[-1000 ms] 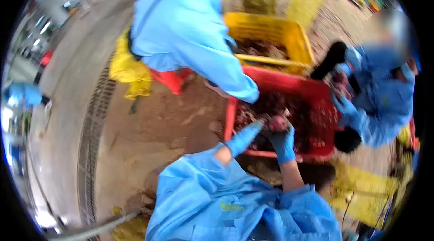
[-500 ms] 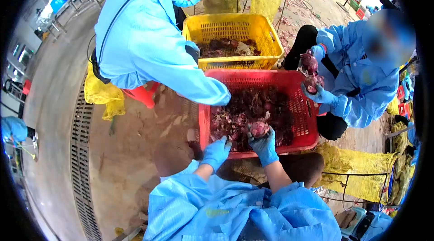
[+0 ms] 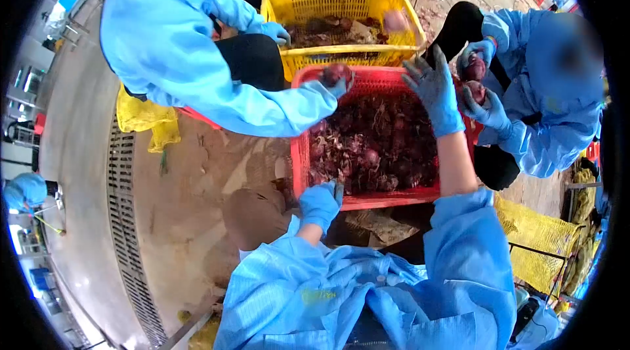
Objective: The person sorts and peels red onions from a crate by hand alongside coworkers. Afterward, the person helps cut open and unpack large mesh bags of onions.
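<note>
My left hand [image 3: 319, 207] is closed around a small knife [image 3: 339, 190], its short dark blade pointing up by the near edge of the red crate [image 3: 367, 202]. Red onions [image 3: 369, 157] with loose skins and roots fill that crate. Reaching over the crate's far right corner, my right hand [image 3: 433, 94] is open with fingers spread and holds nothing. Beyond its fingertips, a blurred onion [image 3: 395, 20] shows at the right side of the yellow crate [image 3: 351, 54]. Both my hands wear blue gloves.
At left, a co-worker's gloved hand [image 3: 338, 81] holds an onion over the red crate. Another co-worker at right has an onion [image 3: 475, 69] in one hand and a second in the other. Yellow mesh bags [image 3: 535, 232] and a floor drain [image 3: 121, 218] lie around.
My right hand has moved from the red crate's near side to its far right and let go of the onion. The left co-worker's hand has come up with an onion.
</note>
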The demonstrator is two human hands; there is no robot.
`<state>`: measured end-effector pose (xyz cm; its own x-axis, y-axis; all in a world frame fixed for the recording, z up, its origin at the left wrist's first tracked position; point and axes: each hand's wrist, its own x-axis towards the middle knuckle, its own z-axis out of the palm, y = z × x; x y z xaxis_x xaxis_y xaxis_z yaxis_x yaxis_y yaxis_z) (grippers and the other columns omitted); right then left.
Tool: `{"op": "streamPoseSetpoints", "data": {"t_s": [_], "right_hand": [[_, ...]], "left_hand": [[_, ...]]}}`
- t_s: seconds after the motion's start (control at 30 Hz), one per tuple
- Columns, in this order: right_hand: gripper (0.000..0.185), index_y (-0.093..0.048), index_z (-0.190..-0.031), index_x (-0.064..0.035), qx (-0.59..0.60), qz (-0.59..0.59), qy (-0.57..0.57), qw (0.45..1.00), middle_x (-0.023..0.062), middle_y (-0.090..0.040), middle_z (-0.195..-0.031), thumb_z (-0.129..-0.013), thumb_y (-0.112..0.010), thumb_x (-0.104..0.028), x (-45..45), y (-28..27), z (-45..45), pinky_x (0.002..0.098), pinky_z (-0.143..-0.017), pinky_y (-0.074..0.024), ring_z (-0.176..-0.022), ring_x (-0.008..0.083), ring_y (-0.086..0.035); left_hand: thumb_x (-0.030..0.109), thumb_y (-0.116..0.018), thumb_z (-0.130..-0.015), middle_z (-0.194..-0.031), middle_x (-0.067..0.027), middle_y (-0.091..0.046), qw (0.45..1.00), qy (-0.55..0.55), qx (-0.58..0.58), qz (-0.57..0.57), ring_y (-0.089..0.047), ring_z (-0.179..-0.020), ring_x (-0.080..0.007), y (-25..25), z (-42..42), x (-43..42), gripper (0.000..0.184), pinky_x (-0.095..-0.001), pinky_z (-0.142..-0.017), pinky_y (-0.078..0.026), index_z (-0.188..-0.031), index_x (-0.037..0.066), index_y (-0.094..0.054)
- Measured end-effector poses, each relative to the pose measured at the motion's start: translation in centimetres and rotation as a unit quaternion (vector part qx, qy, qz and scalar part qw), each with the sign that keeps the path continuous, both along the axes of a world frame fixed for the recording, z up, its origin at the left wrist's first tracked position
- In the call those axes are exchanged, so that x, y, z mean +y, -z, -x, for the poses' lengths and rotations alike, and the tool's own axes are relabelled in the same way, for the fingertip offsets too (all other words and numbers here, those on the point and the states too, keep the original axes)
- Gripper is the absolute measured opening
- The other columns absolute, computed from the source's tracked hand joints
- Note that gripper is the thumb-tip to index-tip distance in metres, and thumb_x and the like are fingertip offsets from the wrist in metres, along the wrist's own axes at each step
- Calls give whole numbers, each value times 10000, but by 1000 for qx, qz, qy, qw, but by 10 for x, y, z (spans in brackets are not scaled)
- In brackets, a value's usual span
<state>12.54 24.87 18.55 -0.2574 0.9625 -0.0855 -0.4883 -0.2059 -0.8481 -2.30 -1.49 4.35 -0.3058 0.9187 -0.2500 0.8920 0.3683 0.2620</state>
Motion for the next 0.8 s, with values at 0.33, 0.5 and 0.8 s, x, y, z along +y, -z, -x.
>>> {"op": "streamPoseSetpoints", "data": {"t_s": [0.33,0.5,0.8], "right_hand": [[295,-635,-1027,-78,-536,41,-275,797,139,-623,-1049,-795,-571,-249,-93,216,-55,337,-869,-442,-990,290,-578],[340,-597,-1094,-127,-548,-148,-418,709,192,-602,-1037,-760,-556,-170,-131,281,0,399,-824,-469,-978,339,-576],[571,-482,-1147,-84,-706,-192,-491,474,173,-604,-1026,-674,-664,-347,-163,305,59,432,-766,-492,-945,337,-589]], "left_hand": [[397,-414,-872,-597,-121,-601,1000,24,5,8,-586,-529,-303,5,1,0,389,-448,-450,-427,-701,112,-615],[332,-470,-853,-565,-106,-565,998,24,42,-34,-557,-511,-307,9,-4,0,321,-456,-441,-401,-636,116,-566],[300,-492,-840,-572,-94,-532,997,67,4,-27,-554,-554,-287,14,-1,0,287,-445,-494,-407,-629,108,-523]]}}
